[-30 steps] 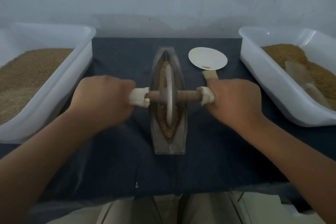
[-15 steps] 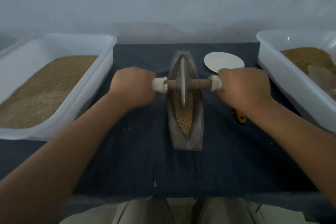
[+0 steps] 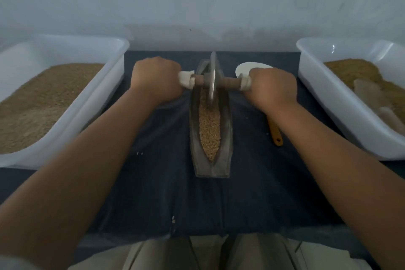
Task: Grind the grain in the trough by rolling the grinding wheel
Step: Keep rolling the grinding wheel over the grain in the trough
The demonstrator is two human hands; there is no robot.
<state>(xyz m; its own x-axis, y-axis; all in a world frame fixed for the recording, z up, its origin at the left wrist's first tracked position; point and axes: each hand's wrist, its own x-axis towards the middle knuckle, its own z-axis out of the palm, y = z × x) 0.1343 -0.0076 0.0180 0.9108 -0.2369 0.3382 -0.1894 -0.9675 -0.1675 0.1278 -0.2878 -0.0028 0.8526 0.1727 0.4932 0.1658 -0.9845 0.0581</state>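
Note:
A narrow boat-shaped metal trough [image 3: 226, 133] lies lengthwise on the dark cloth, with tan grain [image 3: 209, 127] along its groove. The thin grinding wheel [image 3: 213, 76] stands upright at the trough's far end, on a wooden axle [image 3: 228, 82] with white-wrapped ends. My left hand [image 3: 156, 80] grips the left end of the axle. My right hand [image 3: 272, 89] grips the right end. Both arms stretch forward on either side of the trough.
A white tub [image 3: 92, 103] of grain stands at the left. Another white tub [image 3: 341, 103] at the right holds grain and a clear scoop [image 3: 372, 98]. A white round dish [image 3: 245, 68] and a yellow-handled tool [image 3: 275, 133] lie right of the trough.
Both hands have pushed the wheel away from me, from the middle of the trough to its far end. More grain now shows in the near part of the groove.

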